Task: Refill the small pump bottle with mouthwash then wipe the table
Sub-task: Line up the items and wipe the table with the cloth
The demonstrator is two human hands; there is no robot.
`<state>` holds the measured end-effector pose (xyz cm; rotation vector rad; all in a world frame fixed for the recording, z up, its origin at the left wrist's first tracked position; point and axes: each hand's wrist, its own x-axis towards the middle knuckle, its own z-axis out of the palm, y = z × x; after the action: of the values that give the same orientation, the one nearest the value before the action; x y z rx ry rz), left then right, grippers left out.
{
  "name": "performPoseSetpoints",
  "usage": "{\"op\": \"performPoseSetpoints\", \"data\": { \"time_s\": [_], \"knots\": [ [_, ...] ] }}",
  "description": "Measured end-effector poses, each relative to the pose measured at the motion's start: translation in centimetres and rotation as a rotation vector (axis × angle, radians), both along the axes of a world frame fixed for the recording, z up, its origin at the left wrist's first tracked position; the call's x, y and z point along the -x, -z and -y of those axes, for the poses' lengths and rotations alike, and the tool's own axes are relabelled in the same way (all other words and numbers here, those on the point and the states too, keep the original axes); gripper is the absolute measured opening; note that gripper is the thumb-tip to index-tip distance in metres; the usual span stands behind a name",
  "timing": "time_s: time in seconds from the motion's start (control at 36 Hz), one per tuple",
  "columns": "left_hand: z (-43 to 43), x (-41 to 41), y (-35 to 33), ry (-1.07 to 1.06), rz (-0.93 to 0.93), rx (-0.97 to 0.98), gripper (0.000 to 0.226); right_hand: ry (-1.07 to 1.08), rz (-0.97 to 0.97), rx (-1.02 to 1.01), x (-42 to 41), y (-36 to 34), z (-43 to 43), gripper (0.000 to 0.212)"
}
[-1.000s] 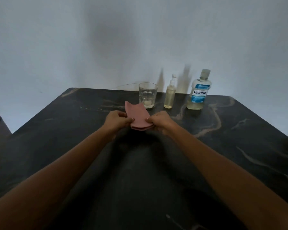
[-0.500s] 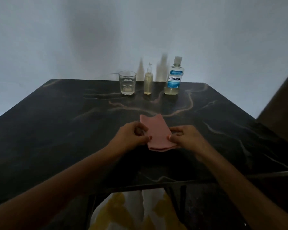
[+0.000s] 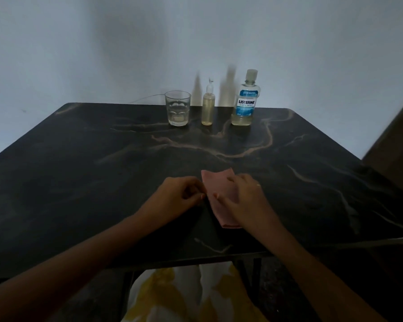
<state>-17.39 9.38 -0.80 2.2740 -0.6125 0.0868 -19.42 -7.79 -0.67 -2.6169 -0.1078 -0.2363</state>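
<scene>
Moved: right hand, from the side of the folded pink cloth onto its top, fingers now laid flat. Left hand: curled at the cloth's left edge; a pinch cannot be confirmed. Cloth: near front edge of dark marbled table.

Far edge, in a row:
- clear drinking glass, shallow pale liquid
- small clear pump bottle, yellowish liquid nearly to the shoulder
- blue-labelled mouthwash bottle, low pale liquid, capped

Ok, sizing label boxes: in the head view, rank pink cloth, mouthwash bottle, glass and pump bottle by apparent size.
mouthwash bottle and pink cloth: about alike; cloth nearer, partly under the right hand
glass
pump bottle
</scene>
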Motion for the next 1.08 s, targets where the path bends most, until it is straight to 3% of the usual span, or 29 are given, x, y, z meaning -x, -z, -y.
{"op": "performPoseSetpoints", "data": {
  "time_s": [0.19,0.47,0.64,0.86,1.08],
  "knots": [
    [-4.7,-3.2,-0.4,-0.116,0.099,-0.036,0.013,-0.095,-0.102,0.235,-1.1,1.3,-1.6,0.088],
    [-8.1,-6.5,0.1,-0.224,0.144,-0.105,0.023,-0.087,-0.161,0.300,-0.6,2.2,-2.1,0.064],
    [-8.2,-7.0,0.9,-0.185,0.095,-0.199,0.037,-0.062,-0.127,0.284,-0.3,2.3,-2.3,0.056],
    [-8.5,-7.3,1.6,-0.128,0.064,-0.252,0.040,-0.005,-0.070,0.313,0.0,2.5,-0.3,0.053],
    [-8.4,-7.2,1.7,-0.131,0.060,-0.209,0.040,0.134,-0.138,0.366,0.6,1.5,6.3,0.053]
  ]
}}
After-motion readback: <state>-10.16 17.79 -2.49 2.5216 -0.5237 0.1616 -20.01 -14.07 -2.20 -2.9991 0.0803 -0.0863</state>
